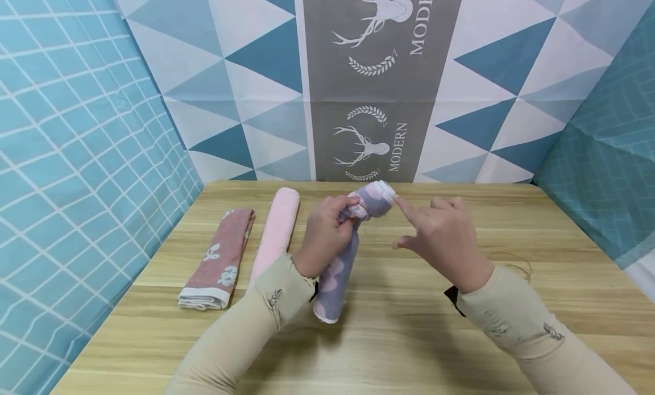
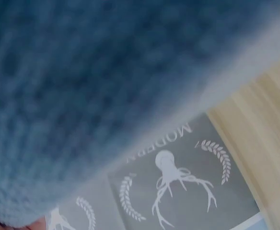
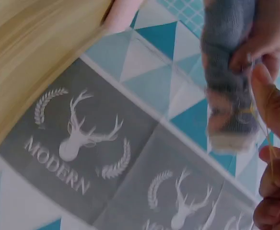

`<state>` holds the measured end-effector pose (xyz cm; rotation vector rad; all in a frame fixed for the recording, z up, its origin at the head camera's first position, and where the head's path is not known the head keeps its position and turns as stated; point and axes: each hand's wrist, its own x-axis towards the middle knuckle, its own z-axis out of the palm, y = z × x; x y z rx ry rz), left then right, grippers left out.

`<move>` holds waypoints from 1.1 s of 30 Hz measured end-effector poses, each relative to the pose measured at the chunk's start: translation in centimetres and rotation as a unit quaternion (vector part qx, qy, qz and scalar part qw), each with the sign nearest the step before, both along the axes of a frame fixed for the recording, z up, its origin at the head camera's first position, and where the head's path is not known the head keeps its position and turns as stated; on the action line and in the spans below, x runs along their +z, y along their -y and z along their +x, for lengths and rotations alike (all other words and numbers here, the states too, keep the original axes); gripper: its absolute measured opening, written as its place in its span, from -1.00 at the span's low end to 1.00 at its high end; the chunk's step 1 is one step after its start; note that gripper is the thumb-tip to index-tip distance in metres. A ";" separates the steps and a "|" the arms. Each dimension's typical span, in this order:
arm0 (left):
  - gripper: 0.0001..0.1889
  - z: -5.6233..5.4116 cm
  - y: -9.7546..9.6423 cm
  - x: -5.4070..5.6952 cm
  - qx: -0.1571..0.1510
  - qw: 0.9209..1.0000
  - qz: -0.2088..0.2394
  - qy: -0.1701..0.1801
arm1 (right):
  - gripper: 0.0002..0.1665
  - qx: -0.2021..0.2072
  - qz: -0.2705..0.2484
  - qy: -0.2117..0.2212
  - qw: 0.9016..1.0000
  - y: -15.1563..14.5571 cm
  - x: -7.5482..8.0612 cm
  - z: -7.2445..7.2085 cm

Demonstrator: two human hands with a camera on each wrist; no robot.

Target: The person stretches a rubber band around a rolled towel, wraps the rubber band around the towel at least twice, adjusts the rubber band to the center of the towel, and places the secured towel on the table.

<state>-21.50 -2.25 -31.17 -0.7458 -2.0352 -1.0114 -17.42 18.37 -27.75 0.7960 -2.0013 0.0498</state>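
Note:
My left hand (image 1: 324, 230) grips a rolled purple-grey towel (image 1: 338, 273) with pink shapes, near its upper part. The roll stands tilted above the table, its white-edged end pointing up and away. Just right of that end is my right hand (image 1: 444, 233), index finger reaching to the towel and thumb spread apart. In the right wrist view a thin yellow rubber band (image 3: 246, 111) crosses the towel and stretches to the right hand's curled fingers (image 3: 274, 177). Blurred blue-grey towel cloth fills most of the left wrist view.
To the left on the wooden table (image 1: 409, 349) lie a rolled pale pink towel (image 1: 278, 224) and a folded dusty-red towel (image 1: 220, 258) with white flowers. Thin yellow bands (image 1: 522, 264) lie beyond the right wrist. Patterned cloth walls (image 1: 266, 99) enclose the back and sides.

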 end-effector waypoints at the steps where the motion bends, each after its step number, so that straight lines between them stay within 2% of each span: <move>1: -0.75 0.1 -0.1 0.0 -0.001 1.000 -0.006 -0.001 | -0.26 0.011 -0.007 -0.004 1.000 -0.2 0.0 -0.2; 4: -0.74 0.4 0.0 -0.1 0.006 1.000 -0.018 0.000 | -0.46 0.037 -0.019 -0.015 0.999 -0.7 -0.2 -0.6; 7: -0.73 0.5 0.3 -0.1 0.019 1.000 -0.019 0.003 | -0.48 0.041 -0.009 -0.029 0.999 -1.2 -0.5 -0.8; 9: -0.73 0.4 0.5 -0.1 0.020 0.999 -0.029 0.002 | -0.49 0.020 0.000 -0.038 0.999 -1.4 -0.5 -0.7; 12: -0.73 0.4 0.5 -0.1 0.009 0.999 -0.047 -0.005 | -0.51 -0.034 0.019 -0.037 0.999 -1.6 -0.5 -0.2; 14: -0.72 0.5 0.4 -0.1 0.004 0.998 -0.055 -0.009 | -0.43 -0.059 0.033 -0.041 0.997 -1.6 -0.4 0.1; 16: -0.73 0.5 0.3 0.0 0.004 0.998 -0.056 -0.013 | -0.25 -0.063 0.049 -0.049 0.996 -1.3 -0.3 0.4; 20: -0.72 0.4 -0.4 0.0 0.011 0.996 -0.078 -0.042 | -0.11 -0.012 0.079 -0.076 0.994 -0.8 -0.4 0.8; 24: -0.73 0.7 -1.3 0.1 0.013 0.989 -0.134 -0.067 | -0.08 0.049 0.087 -0.082 0.992 -0.4 -0.7 0.5; 29: -0.80 1.5 -1.8 0.0 -0.015 0.979 -0.187 -0.079 | -0.08 0.098 0.057 -0.051 0.992 -0.4 -0.8 -0.5; 33: -0.67 1.9 -1.7 -0.2 -0.034 0.967 -0.222 -0.121 | -0.21 0.124 0.030 -0.058 0.990 -0.9 -0.5 -1.2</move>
